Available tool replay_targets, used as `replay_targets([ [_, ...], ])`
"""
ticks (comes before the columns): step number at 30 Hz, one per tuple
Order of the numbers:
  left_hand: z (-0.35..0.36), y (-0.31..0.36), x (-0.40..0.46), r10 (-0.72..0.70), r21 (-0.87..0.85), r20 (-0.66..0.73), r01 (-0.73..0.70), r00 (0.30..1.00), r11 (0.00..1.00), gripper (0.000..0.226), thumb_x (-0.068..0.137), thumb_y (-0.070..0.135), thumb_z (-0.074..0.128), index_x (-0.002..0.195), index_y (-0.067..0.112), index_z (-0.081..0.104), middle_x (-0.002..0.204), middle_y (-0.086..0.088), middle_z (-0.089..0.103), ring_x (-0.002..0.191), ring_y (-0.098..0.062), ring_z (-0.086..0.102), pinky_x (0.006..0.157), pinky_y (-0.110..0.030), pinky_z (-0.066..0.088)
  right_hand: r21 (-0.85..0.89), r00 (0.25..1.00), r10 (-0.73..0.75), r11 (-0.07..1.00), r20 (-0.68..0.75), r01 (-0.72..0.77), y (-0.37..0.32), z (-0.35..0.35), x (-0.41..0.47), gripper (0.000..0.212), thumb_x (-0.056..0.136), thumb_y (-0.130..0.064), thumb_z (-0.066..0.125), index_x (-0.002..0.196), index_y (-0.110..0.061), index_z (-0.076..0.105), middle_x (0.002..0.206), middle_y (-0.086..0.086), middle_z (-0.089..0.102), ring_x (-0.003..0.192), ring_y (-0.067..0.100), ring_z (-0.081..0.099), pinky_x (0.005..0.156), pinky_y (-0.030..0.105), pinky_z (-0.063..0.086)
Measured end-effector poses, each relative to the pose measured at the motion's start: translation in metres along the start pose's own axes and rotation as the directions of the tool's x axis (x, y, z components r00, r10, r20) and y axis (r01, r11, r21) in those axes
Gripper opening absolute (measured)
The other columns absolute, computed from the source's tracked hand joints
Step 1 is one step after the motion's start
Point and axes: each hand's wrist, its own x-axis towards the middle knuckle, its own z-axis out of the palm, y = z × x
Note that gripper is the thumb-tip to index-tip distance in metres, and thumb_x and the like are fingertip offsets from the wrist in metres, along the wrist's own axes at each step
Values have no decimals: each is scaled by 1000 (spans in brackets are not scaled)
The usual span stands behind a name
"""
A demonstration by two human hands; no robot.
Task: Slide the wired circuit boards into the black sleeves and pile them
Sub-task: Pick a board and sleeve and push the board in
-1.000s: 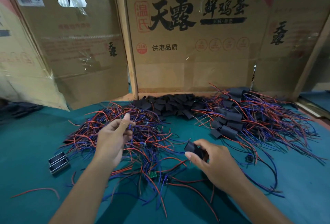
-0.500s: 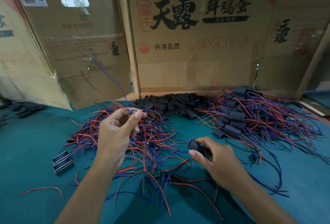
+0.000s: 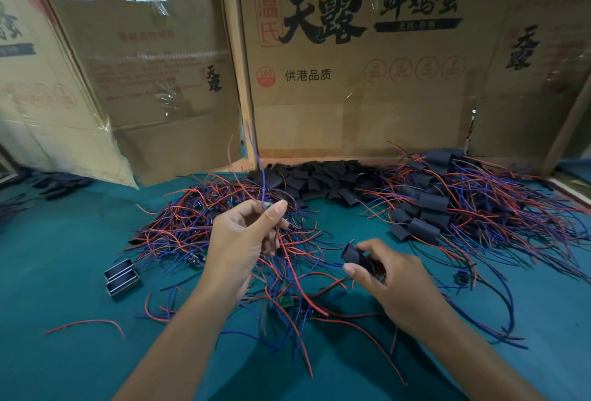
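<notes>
Head view: left hand (image 3: pixel 238 240) pinching a wired circuit board (image 3: pixel 268 206) above the wire heap, wires trailing upward; right hand (image 3: pixel 388 279) gripping a black sleeve (image 3: pixel 356 256) (mouth angled up-left, toward the board), low over the desk (image 3: pixel 64 240), slightly apart.

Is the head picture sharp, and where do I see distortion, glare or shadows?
Head view: mostly sharp around the left hand and right hand; the wide lens bends the cardboard boxes at the edges; plastic wrap glints; soft shadows lie under both arms on the green table.
</notes>
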Motion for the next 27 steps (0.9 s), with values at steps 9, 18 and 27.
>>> replay_targets([
  [9,5,1,-8,81,68,-44,-78,996,995,36,83,42,72,74,9,61,63,-14,67,53,-24,37,59,-42,28,87,999,-27,996,-30,30,-13,2,-3,35,79,-70,51,95,-38,53,77,-21,62,56,5,50,54,16,37],
  [18,5,-1,-9,112,245,125,-140,986,959,26,91,25,65,68,14,61,61,-7,67,58,-16,55,60,-22,44,93,1000,-25,995,-1,25,-14,4,-4,45,78,-78,47,101,-39,53,72,-12,63,52,5,49,49,15,35],
  [27,11,8,-19,67,529,318,-236,946,815,26,98,13,58,72,13,62,63,-2,68,48,-3,47,54,-18,39,357,998,-59,933,20,48,-32,-4,-9,38,79,-68,61,107,-41,62,94,-15,70,83,1,65,75,18,50],
])
